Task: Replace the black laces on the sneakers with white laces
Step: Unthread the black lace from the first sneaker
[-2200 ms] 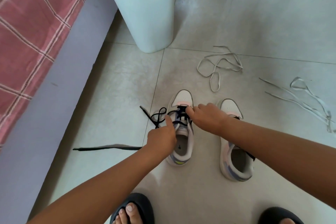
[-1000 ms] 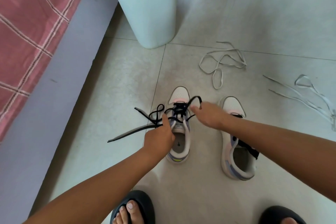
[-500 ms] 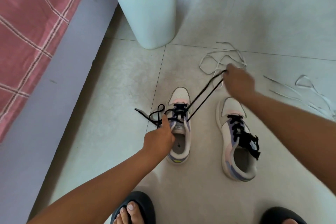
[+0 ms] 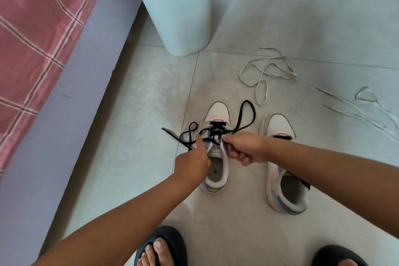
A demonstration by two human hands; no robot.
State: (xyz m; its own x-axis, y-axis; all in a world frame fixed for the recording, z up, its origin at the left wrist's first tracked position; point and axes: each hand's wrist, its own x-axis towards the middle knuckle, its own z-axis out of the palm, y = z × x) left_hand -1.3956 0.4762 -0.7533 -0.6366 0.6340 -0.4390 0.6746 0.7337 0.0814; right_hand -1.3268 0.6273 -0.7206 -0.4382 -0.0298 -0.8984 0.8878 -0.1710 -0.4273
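Observation:
Two white sneakers with pink and purple panels stand on the tiled floor. The left sneaker (image 4: 217, 112) has a black lace (image 4: 248, 114) half pulled out, with loose loops lying to its left and right. My left hand (image 4: 193, 163) holds that shoe's left side, index finger pressed at the eyelets. My right hand (image 4: 245, 147) pinches the black lace at the tongue. The right sneaker (image 4: 278, 124) keeps its black lace, partly hidden under my right forearm. One white lace (image 4: 266, 71) lies beyond the shoes, another white lace (image 4: 367, 103) at the far right.
A white bin (image 4: 179, 11) with a blue liner stands behind the shoes. A bed with a pink checked cover (image 4: 32, 28) and a grey side runs along the left. My feet in black sandals (image 4: 164, 246) are at the bottom edge.
My right hand had drawn a length of black lace up and to the right; it has come back to the left sneaker's tongue. The freed lace now lies in a loop beside the toe.

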